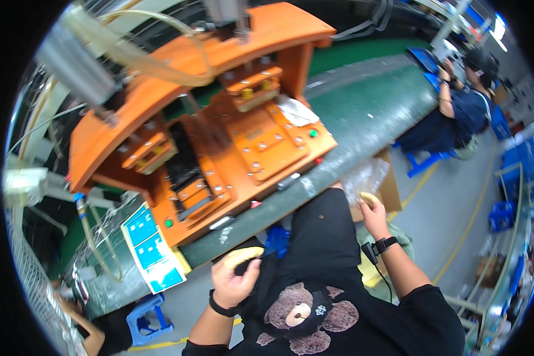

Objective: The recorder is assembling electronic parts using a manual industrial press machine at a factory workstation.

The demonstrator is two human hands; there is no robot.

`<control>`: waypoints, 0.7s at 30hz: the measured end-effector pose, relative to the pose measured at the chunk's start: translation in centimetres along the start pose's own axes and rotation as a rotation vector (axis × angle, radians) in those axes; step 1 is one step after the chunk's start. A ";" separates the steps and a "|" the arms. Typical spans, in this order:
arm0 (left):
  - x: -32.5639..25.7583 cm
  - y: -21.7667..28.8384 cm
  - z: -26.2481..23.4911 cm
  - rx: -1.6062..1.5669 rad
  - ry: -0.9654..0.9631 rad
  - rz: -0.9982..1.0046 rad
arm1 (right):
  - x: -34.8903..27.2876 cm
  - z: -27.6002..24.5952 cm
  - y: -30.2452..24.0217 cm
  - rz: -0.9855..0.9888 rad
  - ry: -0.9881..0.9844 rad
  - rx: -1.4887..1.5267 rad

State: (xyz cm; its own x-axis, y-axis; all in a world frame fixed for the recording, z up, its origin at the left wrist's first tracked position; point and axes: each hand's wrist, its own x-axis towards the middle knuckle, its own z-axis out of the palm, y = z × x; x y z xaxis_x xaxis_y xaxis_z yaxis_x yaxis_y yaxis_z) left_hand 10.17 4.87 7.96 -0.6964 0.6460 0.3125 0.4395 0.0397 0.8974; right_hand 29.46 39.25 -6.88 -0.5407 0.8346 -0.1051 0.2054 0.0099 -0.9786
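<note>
My left hand is above my lap in front of the bench, with a yellow covering on its fingers. Its thumb stands apart from the curved fingers, and nothing shows between them. Out to the right, my right hand hangs beside a clear plastic bag; it too has a yellow finger covering and holds nothing visible. Neither hand touches the orange press fixture on the bench. A long black part lies in the fixture's left station. White material rests at its right rear corner.
Green buttons sit on the fixture's front corners. A blue instruction sheet lies left of it on the green bench. The plastic bag is in a cardboard box. Co-workers sit at right and lower left, by blue stools.
</note>
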 end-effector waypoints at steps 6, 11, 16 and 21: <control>0.8 2.4 -3.1 0.227 0.008 0.140 | -1.1 18.4 -21.7 -1.077 -0.579 -0.175; 1.9 4.9 -6.9 0.375 -0.062 0.142 | -0.8 25.0 -25.4 -1.374 -0.668 -0.301; 4.2 4.7 -10.8 0.345 0.012 -0.008 | 0.4 24.0 -28.7 -1.415 -0.727 -0.253; 7.1 1.9 -13.9 0.368 0.104 -0.058 | 3.9 14.8 -31.5 -0.833 -0.851 0.107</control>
State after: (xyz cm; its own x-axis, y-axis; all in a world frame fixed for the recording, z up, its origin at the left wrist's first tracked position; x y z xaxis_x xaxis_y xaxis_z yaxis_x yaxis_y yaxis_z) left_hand -1.85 -1.10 16.21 -0.7719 0.5544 0.3111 0.5584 0.3572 0.7487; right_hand 8.78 34.04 20.93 -0.8503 -0.0395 0.5248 -0.5117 0.2955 -0.8067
